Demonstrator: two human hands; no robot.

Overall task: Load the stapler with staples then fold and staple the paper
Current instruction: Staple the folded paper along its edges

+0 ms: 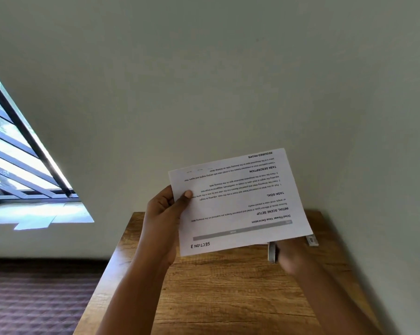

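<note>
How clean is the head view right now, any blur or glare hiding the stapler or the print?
Head view: the right hand and the stapler it holds are motion-blurred under the paper; the left hand and the headings are sharp, the small print soft; the window is blown out and skewed by the wide angle.

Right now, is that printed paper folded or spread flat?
Cannot tell: the paper, pinched by the left hand, looks flat, but no crease shows.

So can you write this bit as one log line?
left hand: holds paper up | right hand: holds stapler below it | table: underneath
</note>
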